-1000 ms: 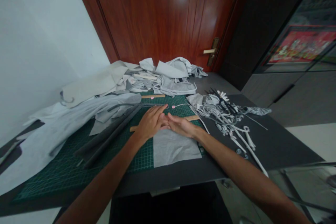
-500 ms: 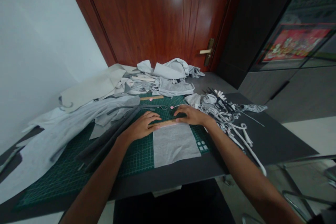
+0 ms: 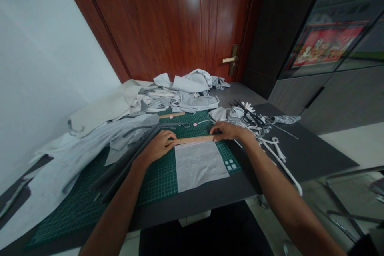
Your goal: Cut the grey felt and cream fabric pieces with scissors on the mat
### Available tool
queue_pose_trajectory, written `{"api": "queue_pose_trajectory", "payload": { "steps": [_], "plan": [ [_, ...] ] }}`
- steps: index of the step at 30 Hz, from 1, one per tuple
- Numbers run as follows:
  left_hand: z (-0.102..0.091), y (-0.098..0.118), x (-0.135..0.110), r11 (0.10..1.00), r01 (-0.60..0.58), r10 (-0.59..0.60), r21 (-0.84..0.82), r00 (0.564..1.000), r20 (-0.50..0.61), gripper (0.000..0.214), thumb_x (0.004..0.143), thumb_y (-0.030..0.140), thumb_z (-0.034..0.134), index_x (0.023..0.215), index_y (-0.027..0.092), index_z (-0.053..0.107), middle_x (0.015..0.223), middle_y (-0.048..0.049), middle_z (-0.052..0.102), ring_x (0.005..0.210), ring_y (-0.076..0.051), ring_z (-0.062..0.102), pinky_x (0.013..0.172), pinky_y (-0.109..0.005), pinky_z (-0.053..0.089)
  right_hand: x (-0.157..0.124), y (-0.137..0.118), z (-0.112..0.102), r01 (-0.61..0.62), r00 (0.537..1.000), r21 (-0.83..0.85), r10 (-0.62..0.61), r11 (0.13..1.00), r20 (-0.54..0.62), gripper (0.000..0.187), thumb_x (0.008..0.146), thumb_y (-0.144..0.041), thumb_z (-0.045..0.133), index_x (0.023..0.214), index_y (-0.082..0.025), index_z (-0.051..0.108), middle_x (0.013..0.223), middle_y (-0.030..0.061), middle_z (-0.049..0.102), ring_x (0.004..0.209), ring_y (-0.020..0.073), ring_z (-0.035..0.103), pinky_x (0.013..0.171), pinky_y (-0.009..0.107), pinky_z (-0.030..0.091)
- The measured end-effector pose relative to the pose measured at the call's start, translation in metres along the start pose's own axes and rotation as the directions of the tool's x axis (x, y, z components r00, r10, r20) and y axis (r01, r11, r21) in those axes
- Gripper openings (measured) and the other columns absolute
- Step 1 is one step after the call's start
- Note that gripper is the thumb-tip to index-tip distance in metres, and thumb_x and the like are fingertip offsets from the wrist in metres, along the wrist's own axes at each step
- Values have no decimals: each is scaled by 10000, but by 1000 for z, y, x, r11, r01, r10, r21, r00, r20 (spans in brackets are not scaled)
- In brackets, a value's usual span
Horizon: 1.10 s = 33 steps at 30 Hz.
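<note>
A wooden ruler (image 3: 193, 140) lies across the top end of a light grey fabric piece (image 3: 200, 164). My left hand (image 3: 160, 145) grips the ruler's left end between thumb and fingers. At the right end, my right hand (image 3: 226, 131) pinches it with curled fingers. Faint pink lines run across the fabric just below the ruler. The fabric rests on a green gridded cutting mat (image 3: 159, 182), its lower edge reaching past the mat onto the dark table. Above the ruler lies a small pink disc (image 3: 195, 124), apart from both hands.
Another wooden strip (image 3: 177, 115) lies farther back on the mat. Fabric pieces (image 3: 192, 82) are heaped along the door. Grey cloth (image 3: 69, 156) covers the mat's left side. Black-handled scissors (image 3: 252, 118) sit on tangled scraps and white cords (image 3: 283, 168) at right.
My hands have spread apart toward the ruler's ends, baring more of it. Pink lines on the fabric now show more clearly below the ruler. The whole view has shifted slightly.
</note>
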<state>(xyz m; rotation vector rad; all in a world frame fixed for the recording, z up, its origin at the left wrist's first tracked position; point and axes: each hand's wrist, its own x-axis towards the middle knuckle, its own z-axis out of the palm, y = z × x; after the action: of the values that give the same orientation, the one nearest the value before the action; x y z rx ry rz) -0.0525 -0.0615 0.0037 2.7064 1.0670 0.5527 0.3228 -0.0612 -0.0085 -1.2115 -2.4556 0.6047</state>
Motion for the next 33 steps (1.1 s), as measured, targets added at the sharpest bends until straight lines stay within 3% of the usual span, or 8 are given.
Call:
{"api": "queue_pose_trajectory", "payload": {
  "steps": [7, 11, 17, 24, 33],
  "plan": [
    [5, 0, 3, 999, 30, -29, 26, 999, -33, 227, 956, 330, 524, 1084, 182, 638, 1106, -96, 668, 1077, -265, 582, 961, -435, 473, 6, -1, 5, 22, 997, -48, -26, 999, -76, 234, 795, -295, 698, 986, -175, 761, 930, 77, 700, 839, 194, 612, 772, 294, 467],
    [2, -12, -1, 999, 44, -42, 28, 998, -49, 273, 931, 339, 559, 1144, 190, 641, 1149, -99, 671, 1088, -268, 583, 979, -450, 459, 7, -3, 6, 11, 988, -78, -23, 997, -153, 232, 738, -255, 705, 949, -178, 764, 918, 80, 713, 863, 220, 621, 826, 331, 449],
    [-5, -15, -3, 1000, 19, -19, 0, 1000, -24, 213, 954, 325, 518, 1031, 194, 666, 1059, -79, 674, 1027, -246, 595, 941, -419, 471, 6, -6, 7, 13, 974, -23, -18, 1000, -227, 218, 709, -240, 694, 906, -174, 761, 872, 57, 714, 813, 194, 608, 812, 319, 453],
    [-7, -9, -10, 995, 50, -47, -84, 999, 27, 225, 962, 347, 499, 1008, 186, 650, 1016, -73, 648, 991, -221, 593, 890, -377, 507, 7, -10, 10, 40, 987, 123, -20, 992, -159, 186, 726, -232, 627, 837, -143, 746, 738, 20, 694, 647, 130, 574, 623, 244, 455],
    [-6, -6, -9, 1000, 10, -9, -26, 1000, 17, 262, 1029, 300, 403, 1046, 184, 637, 1045, -71, 633, 1036, -213, 577, 958, -372, 478, 6, 3, 10, 108, 982, 216, -70, 970, -177, 298, 880, -400, 602, 961, -145, 731, 888, 63, 679, 812, 168, 617, 740, 291, 496]
  ]
}}
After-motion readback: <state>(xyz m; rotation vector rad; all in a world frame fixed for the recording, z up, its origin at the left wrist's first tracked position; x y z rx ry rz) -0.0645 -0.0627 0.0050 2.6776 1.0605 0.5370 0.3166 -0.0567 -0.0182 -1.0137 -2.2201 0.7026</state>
